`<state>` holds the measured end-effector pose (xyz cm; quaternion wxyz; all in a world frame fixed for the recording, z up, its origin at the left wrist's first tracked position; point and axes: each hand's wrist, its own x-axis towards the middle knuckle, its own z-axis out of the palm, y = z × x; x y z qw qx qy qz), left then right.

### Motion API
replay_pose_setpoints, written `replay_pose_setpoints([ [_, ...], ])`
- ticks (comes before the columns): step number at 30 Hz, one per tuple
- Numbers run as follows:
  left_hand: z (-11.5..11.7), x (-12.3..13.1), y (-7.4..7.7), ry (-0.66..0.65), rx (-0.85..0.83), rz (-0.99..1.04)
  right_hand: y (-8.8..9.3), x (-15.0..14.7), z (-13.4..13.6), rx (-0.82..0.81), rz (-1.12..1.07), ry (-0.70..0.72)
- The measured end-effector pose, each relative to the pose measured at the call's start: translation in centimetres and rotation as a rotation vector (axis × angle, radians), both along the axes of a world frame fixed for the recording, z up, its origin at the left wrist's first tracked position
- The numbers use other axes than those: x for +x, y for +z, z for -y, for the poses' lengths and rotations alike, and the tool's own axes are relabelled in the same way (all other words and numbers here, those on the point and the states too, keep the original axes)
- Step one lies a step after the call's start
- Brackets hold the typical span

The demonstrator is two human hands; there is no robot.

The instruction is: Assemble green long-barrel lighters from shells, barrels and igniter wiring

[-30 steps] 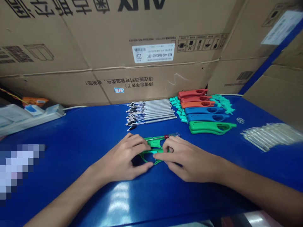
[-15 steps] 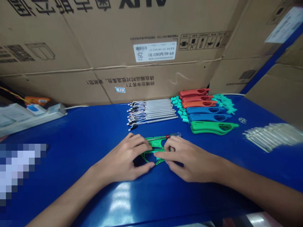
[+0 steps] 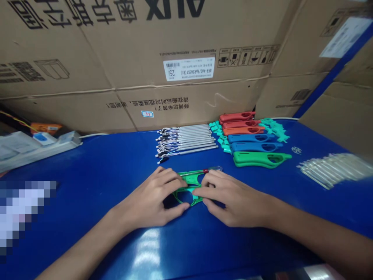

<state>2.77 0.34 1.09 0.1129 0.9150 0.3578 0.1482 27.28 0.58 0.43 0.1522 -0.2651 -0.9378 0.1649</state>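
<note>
Two green lighter casing halves [image 3: 190, 179] lie side by side on the blue table, between my hands. My left hand [image 3: 159, 196] grips the left part of the nearer half, thumb at its lower edge and fingers over the top. My right hand [image 3: 230, 198] is closed on the right part of the same half, with a fingertip pressing by a small turquoise piece [image 3: 195, 194] set in it. Both hands hide much of the casing. Behind them lies a thin metal rod with a red collar [image 3: 205, 170] and a clear end.
Silver tubes with wires [image 3: 195, 139] lie in a row at the back. Beside them are turquoise caps [image 3: 224, 142] and red, orange, blue and green casings [image 3: 256, 147]. Clear tubes [image 3: 329, 171] lie right, a power strip [image 3: 43, 149] left. A cardboard box [image 3: 122, 70] stands behind.
My right index fingertip has shifted slightly to the right along the turquoise piece, which shows more now. The view has tilted up a little; both hands keep their hold.
</note>
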Motion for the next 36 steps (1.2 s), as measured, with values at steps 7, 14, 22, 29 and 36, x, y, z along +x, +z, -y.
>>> replay_pose_setpoints([
  [7,0.0,0.1,-0.1,-0.003,-0.015,0.004,0.3,0.0,0.1,-0.004,0.045,0.005],
  [14,-0.2,-0.3,-0.1,0.005,0.0,0.054,0.4,0.0,0.1,-0.004,0.025,-0.01],
  [22,-1.4,-0.8,-0.8,0.189,0.247,0.162,0.2,0.2,0.1,0.015,0.002,-0.008],
  [29,-3.6,-2.9,-1.6,0.531,0.358,0.145,0.3,0.4,0.0,0.036,-0.017,-0.015],
  [36,-4.2,-3.4,-1.9,0.58,0.282,0.103,0.1,0.6,0.1,0.022,-0.038,-0.024],
])
